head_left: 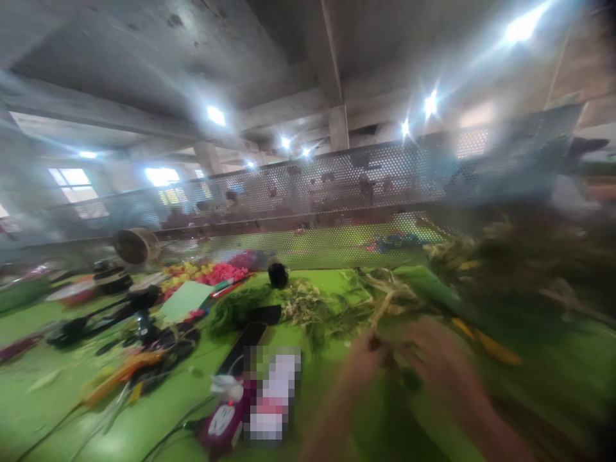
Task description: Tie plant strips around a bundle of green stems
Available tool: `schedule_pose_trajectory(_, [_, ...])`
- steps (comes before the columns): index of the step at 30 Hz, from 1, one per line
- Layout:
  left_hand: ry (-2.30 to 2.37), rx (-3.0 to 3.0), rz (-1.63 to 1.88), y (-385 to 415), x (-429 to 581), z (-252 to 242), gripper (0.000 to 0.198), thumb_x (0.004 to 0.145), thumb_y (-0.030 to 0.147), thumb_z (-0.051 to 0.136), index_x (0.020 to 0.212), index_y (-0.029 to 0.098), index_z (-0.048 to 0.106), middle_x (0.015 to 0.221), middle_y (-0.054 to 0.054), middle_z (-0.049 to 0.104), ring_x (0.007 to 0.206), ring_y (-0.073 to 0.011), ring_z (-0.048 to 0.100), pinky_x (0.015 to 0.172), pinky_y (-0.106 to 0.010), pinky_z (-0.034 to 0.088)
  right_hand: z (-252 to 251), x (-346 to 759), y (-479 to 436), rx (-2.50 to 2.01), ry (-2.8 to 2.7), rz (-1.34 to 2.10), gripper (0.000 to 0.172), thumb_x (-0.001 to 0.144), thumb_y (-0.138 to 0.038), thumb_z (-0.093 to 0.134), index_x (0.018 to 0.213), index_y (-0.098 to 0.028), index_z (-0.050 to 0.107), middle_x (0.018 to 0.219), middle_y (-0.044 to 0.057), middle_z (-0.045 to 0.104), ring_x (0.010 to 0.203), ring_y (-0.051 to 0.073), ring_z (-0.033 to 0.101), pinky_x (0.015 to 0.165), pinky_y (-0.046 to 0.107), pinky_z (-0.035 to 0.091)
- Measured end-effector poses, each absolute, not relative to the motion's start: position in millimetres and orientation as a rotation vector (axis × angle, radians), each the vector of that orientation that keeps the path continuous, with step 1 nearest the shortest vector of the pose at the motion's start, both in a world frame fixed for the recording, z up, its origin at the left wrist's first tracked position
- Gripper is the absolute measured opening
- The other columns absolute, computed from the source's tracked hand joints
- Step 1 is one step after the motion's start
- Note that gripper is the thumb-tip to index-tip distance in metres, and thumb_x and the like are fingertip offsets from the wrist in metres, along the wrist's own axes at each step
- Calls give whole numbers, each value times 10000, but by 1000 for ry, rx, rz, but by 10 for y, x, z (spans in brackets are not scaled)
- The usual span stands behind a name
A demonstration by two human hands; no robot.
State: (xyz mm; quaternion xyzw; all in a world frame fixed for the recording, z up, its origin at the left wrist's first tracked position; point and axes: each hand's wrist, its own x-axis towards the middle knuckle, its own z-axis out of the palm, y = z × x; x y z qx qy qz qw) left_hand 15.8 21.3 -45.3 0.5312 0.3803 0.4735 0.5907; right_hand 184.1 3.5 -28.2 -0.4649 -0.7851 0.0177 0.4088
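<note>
The picture is smeared by motion. My left hand and my right hand meet low in the middle over a green table. Both are at a bunch of green stems and foliage that runs up and to the right. The fingers are too blurred to tell whether they are closed on the stems. More leafy sprigs lie just left of my hands.
A phone and a pixelated item lie at the near left. Scissors and dark tools, a green card and pink and yellow flowers lie further left. A perforated metal screen stands behind the table.
</note>
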Motion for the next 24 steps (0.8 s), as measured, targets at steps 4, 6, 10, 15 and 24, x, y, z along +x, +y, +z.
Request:
schedule_pose_trajectory(4, [934,1222,1160,241,139,-498,175,656,230,657,716,156,510,572,40,517,532,-85,467,556,-220,350,-252,1803,-4,-1109,-1991,169,121,808,-234,552,728,-230,643,858,49,670,819,196,622,736,308,485])
schedule_pose_trajectory(6, [961,1225,1170,252,123,-505,158,635,184,661,714,149,529,601,32,528,563,-87,473,577,-219,360,-271,1794,8,-1107,-1999,244,120,789,-245,562,702,-229,643,835,42,668,787,195,620,703,298,480])
schedule_pose_trajectory(10, [1048,1321,1148,263,100,-499,142,596,124,669,702,138,575,642,11,570,618,-104,509,615,-226,380,-348,1797,69,-1207,-1972,389,170,775,-328,570,648,-228,623,743,21,652,696,182,602,635,282,456])
schedule_pose_trajectory(15, [1165,1470,1144,253,100,-486,128,599,76,627,707,136,597,689,-6,595,670,-121,525,634,-233,392,-413,1778,95,-1320,-1900,637,161,791,-355,541,812,-223,629,791,22,697,714,187,631,661,296,458])
schedule_pose_trajectory(24, [1195,1688,1130,186,120,-402,107,632,73,594,705,150,608,687,-4,625,674,-131,556,655,-242,426,-423,1771,87,-1344,-1861,698,191,748,-292,519,844,-219,668,815,34,732,724,206,650,642,304,439])
